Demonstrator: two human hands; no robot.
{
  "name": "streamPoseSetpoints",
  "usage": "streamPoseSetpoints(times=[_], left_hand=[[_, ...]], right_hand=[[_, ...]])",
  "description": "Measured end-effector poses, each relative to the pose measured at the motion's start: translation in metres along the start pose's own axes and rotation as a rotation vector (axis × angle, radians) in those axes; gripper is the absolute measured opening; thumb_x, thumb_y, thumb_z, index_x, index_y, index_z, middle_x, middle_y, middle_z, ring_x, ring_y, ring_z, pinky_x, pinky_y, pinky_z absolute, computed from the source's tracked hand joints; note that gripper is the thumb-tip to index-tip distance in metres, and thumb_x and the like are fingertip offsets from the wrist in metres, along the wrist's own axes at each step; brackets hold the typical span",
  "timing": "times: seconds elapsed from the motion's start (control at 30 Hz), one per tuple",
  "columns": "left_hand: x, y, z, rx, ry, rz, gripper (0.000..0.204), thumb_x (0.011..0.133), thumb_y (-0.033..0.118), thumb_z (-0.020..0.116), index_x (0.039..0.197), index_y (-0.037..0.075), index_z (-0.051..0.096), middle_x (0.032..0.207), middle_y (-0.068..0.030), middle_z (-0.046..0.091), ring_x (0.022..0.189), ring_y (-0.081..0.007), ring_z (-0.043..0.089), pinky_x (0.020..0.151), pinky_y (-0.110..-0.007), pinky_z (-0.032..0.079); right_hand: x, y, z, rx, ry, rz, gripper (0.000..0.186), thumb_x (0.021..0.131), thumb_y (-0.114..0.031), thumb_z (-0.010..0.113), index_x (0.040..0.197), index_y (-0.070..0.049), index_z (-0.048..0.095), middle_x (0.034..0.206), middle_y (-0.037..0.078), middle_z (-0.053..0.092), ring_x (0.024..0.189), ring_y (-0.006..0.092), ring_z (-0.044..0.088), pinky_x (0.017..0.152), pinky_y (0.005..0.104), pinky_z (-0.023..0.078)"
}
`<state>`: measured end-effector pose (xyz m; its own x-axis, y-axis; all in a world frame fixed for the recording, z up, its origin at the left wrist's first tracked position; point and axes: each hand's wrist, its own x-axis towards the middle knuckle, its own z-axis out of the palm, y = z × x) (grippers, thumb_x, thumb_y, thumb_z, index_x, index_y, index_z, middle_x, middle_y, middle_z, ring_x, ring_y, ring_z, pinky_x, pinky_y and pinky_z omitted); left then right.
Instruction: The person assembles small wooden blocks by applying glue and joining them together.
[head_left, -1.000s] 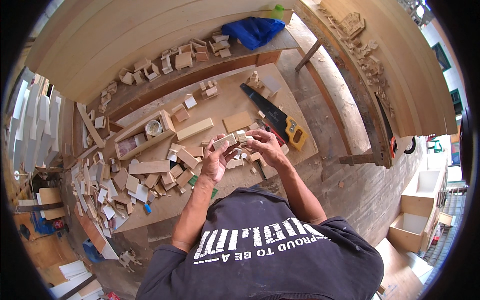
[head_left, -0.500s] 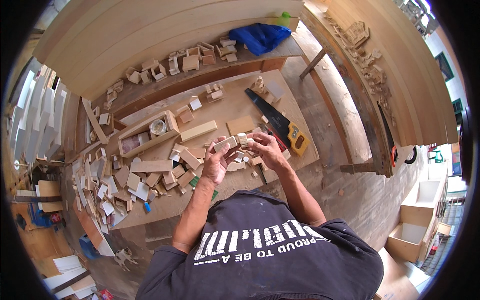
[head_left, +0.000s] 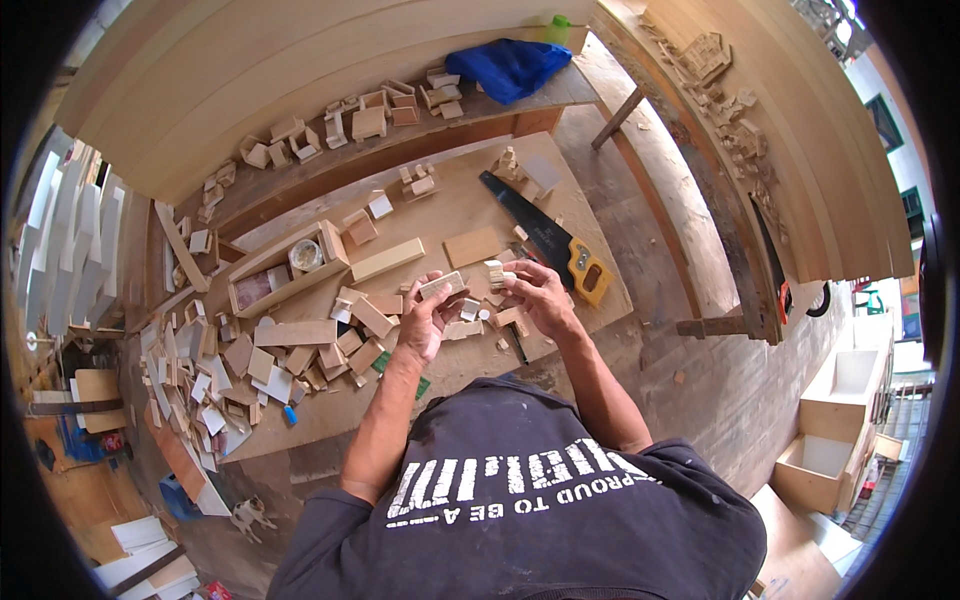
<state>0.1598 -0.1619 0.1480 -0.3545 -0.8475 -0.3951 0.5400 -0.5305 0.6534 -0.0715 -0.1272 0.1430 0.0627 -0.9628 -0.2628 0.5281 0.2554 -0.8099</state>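
Over the wooden worktable my left hand (head_left: 424,325) is closed on a small rectangular wood block (head_left: 441,286), gripped between thumb and fingers. To its right, my right hand (head_left: 541,300) pinches a small pale notched wood piece (head_left: 496,276). A gap separates the two pieces. Just right of my right hand lies a handsaw (head_left: 545,232) with a yellow handle. A flat wood board (head_left: 472,246) and a longer wood bar (head_left: 388,260) rest beyond my hands. Small offcuts and a white round piece lie beneath them.
A heap of wood offcuts (head_left: 270,365) covers the table's left part. Behind it stands an open wooden box (head_left: 335,262) holding a tub (head_left: 304,255). Small wooden assemblies (head_left: 368,122) and a blue cloth (head_left: 510,70) line the rear bench. A dog (head_left: 250,517) is on the floor at lower left.
My hands have moved apart, so the wood block and the notched piece, earlier side by side, now have a clear gap between them. The view has shifted slightly.
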Motion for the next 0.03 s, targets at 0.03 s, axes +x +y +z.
streamPoseSetpoints(times=[0.03], left_hand=[[0.0027,0.0005,0.0017,0.016,0.017,-0.025,0.037,0.092,0.011,0.067,0.123,0.008,0.049,0.117,-0.0124,0.065,0.108,-0.0297,0.068,0.087,-0.036,0.059]], right_hand=[[-0.0026,-0.0015,-0.0036,0.004,0.014,-0.001,0.035,0.092,-0.01,0.07,0.123,0.002,0.061,0.113,0.013,0.069,0.102,0.0203,0.068,0.093,0.0337,0.056]])
